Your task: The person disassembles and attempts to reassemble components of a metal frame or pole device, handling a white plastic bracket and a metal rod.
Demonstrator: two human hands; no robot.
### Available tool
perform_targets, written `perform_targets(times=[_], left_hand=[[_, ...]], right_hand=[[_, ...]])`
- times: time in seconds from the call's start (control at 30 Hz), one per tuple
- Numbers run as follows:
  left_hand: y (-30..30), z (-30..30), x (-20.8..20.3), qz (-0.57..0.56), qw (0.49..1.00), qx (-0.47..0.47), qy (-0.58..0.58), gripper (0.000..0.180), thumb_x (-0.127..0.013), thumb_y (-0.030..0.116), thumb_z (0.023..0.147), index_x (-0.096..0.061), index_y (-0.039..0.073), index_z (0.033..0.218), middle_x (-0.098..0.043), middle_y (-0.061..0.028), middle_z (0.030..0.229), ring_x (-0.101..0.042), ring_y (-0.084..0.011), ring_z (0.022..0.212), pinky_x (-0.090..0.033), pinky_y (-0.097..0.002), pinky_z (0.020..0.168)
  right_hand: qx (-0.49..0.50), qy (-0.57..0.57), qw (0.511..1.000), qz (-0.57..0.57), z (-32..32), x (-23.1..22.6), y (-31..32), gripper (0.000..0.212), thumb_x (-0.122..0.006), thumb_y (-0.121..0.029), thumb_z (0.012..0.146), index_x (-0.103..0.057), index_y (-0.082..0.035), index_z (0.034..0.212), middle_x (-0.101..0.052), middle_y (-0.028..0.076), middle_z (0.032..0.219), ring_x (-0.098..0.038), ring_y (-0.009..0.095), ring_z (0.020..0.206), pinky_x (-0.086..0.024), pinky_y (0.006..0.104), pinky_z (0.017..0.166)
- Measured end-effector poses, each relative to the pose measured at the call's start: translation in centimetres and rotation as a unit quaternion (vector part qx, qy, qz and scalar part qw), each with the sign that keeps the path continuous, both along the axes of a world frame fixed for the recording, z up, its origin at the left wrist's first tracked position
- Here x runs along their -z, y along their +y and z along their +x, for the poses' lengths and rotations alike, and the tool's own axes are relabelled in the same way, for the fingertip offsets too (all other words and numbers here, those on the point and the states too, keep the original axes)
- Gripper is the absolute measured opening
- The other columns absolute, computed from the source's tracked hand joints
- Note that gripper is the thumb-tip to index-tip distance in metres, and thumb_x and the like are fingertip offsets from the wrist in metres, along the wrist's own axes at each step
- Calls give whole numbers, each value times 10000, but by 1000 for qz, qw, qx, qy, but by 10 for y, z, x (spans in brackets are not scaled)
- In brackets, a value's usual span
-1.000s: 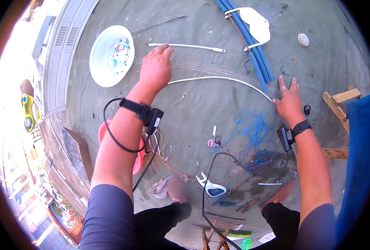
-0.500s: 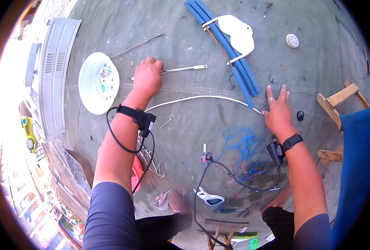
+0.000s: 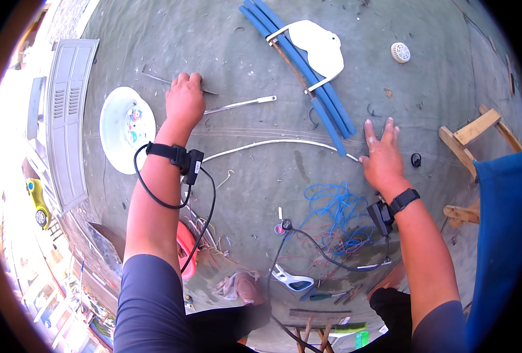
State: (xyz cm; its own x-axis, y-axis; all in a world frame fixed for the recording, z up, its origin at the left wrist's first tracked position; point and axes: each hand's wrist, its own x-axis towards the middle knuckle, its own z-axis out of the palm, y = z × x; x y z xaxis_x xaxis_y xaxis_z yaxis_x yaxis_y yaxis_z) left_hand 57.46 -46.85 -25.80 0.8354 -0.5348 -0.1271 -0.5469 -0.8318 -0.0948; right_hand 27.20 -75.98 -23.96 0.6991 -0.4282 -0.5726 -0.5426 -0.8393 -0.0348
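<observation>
My left hand is closed around a thin metal rod, which sticks out on both sides of the fingers and has a bent tip at its left end. Just right of that wrist lies a flat metal strip with a white end. My right hand rests with fingers spread, its thumb by the tip of a long white curved rod. That rod meets the end of a blue tube in a bundle of blue tubes. A white plastic piece with two arms lies across the bundle.
A white basin stands left of my left hand, beside a grey vented panel. Tangled blue string and a white-handled tool lie nearer me. At right are a wooden frame and blue cloth. A round white cap lies far right.
My left hand has left the flat strip, moved up and left, and taken hold of the thin metal rod, which has turned. My right hand stays by the white rod's tip.
</observation>
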Motion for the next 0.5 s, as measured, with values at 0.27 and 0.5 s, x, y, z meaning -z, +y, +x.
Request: perform_targets(times=[0.27, 0.5], left_hand=[[-13, -65, -4, -73, 978, 182, 67, 76, -598, 122, 839, -591, 103, 912, -560, -82, 910, -572, -279, 916, -454, -416, 790], [-9, -74, -4, -41, 989, 113, 85, 132, -645, 104, 812, -594, 69, 928, -571, -118, 939, -582, -319, 935, -477, -435, 797]], right_hand=[[11, -12, 1000, 23, -3, 1, 0, 789, -703, -186, 843, -284, -175, 1511, -109, 264, 1556, -165, 477, 1429, -388, 484, 1080], [-4, -60, 998, 22, -9, 5, -1, 753, -701, -154, 842, -329, -150, 1497, -128, 306, 1540, -208, 509, 1400, -355, 467, 1096]])
